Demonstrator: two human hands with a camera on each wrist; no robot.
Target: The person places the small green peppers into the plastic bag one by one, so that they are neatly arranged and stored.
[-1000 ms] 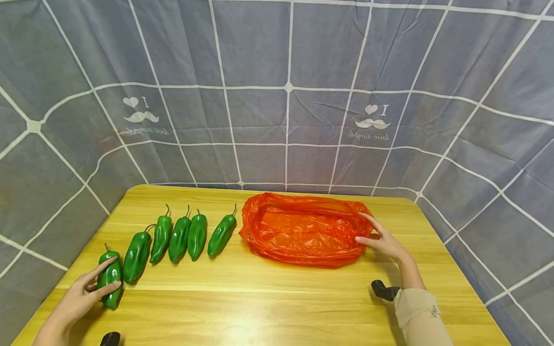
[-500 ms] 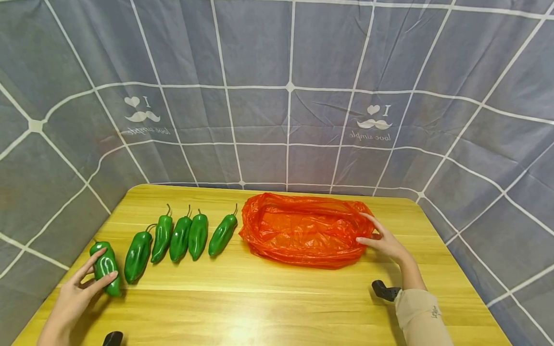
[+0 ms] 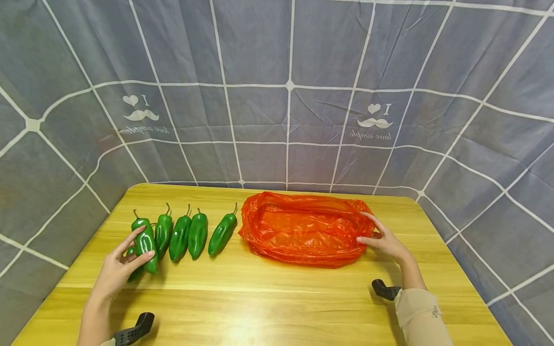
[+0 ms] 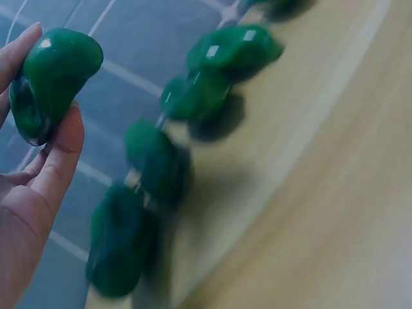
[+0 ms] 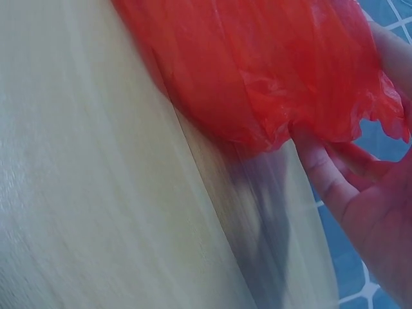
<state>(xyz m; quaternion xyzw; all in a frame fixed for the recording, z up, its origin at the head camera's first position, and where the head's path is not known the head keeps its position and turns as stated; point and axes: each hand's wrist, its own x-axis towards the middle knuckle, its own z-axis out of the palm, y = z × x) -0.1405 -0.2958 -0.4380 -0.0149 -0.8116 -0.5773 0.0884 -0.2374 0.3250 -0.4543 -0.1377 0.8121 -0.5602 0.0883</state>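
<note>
My left hand [image 3: 114, 269] holds a green pepper [image 3: 144, 242] between thumb and fingers, stem pointing away from me. In the left wrist view that pepper [image 4: 61, 64] is up off the table. In the head view it overlaps another pepper [image 3: 135, 276], mostly hidden behind it. On the right, my right hand [image 3: 387, 244] holds the right end of a red plastic bag [image 3: 298, 257], thumb and index finger spread at its rim. The right wrist view shows the thumb tip [image 5: 301, 135] right at the bag's crinkled edge. The bag's mouth gapes wide, with nothing seen inside.
Several more green peppers stand in a row left of the bag, from one by the held pepper [image 3: 163, 233] to one nearest the bag [image 3: 222, 234]. The wooden table [image 3: 259, 307] meets a grey checked cloth [image 3: 259, 115] at its back and sides.
My left hand has lifted the leftmost pepper off the table and carried it right, over the neighbouring pepper. The right hand and the bag have stayed in place.
</note>
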